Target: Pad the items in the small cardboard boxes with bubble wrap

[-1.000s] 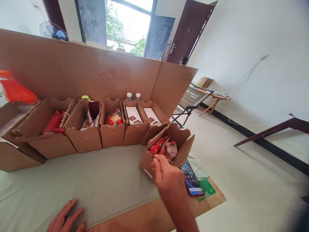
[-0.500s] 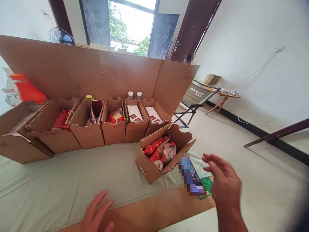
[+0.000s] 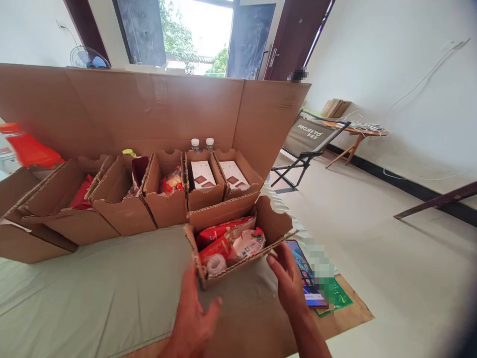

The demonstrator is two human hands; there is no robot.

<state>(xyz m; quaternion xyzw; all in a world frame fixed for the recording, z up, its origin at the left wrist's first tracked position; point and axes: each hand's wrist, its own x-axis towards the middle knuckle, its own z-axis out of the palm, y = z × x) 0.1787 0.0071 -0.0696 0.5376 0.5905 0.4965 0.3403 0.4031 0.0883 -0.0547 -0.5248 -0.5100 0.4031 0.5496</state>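
Observation:
A cardboard box (image 3: 274, 219) with an open top stands in front, angled on the cloth. Inside lie red packets (image 3: 219, 246), a white and red packet (image 3: 248, 243) and a small clear-wrapped item (image 3: 216, 264). My left hand (image 3: 196, 308) is at the box's near left corner, fingers extended along its end and thumb spread apart, slightly blurred. At the right end, my right hand (image 3: 288, 278) has its fingers against the box, with the thumb on the near side; some fingertips are hard to make out. Beside that hand lies a phone (image 3: 307, 281) with its screen lit.
Behind stands a row of cardboard boxes (image 3: 167, 204) holding packets and white cartons (image 3: 203, 174). A tall cardboard panel (image 3: 149, 109) backs them. An orange bottle (image 3: 28, 146) leans at far left. A green card (image 3: 337, 296) lies by the phone. A folding chair (image 3: 309, 134) stands beyond.
Both hands have come in to the front box, the right from beyond the phone and the left from the near edge. The box has turned and shifted left. The view has moved too.

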